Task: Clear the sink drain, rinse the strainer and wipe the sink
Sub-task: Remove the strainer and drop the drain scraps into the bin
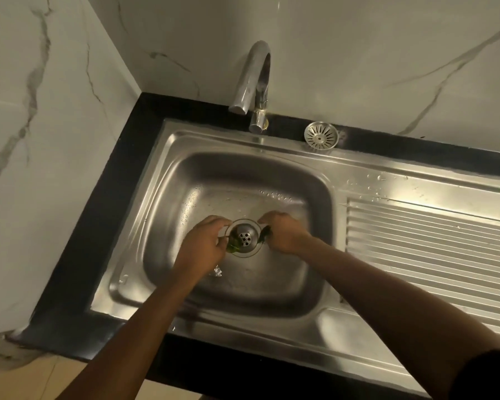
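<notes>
- Left hand (205, 243) is curling loosely at the left edge of the drain (245, 237), fingertips beside green debris (233, 247); whether it is pinching anything cannot be told.
- Right hand (283, 232) is pinching a dark green scrap (265, 232) at the drain's right edge.
- Strainer (321, 137) is sitting on the sink (300, 321) rim behind the basin, right of the tap (254, 88).
- Water droplets are lying on the drainboard (433, 241).
</notes>
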The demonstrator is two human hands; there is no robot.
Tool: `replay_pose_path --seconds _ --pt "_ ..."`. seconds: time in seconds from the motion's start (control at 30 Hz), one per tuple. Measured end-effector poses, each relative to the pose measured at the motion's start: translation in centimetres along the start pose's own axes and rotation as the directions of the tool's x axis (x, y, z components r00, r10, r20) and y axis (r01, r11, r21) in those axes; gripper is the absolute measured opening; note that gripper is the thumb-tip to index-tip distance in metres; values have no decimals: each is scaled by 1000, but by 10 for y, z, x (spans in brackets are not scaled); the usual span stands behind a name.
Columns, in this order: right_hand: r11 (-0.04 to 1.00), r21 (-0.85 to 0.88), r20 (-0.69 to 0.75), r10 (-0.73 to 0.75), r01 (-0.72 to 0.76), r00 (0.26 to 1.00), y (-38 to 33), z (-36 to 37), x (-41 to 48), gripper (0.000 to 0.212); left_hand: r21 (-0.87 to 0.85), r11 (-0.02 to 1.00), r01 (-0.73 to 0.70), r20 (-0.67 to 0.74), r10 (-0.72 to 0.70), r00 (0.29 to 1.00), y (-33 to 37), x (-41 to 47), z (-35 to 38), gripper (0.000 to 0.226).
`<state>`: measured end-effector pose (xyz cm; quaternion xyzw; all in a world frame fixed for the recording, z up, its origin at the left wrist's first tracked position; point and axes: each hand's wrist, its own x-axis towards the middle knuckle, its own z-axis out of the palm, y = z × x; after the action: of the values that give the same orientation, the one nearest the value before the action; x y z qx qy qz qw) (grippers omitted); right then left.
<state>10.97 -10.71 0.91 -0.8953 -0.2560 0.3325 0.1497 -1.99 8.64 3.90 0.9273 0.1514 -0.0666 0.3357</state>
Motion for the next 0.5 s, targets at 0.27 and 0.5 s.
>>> replay_pose_path --seconds 0.27,0.5 --pt "887 -459 49 -42 60 998 12 39 16 34 173 985 -19 223 -20 975 -31 28 30 49" --pt "950 -309 -61 -53 32 997 21 46 19 25 197 977 84 175 -120 977 -48 39 47 42"
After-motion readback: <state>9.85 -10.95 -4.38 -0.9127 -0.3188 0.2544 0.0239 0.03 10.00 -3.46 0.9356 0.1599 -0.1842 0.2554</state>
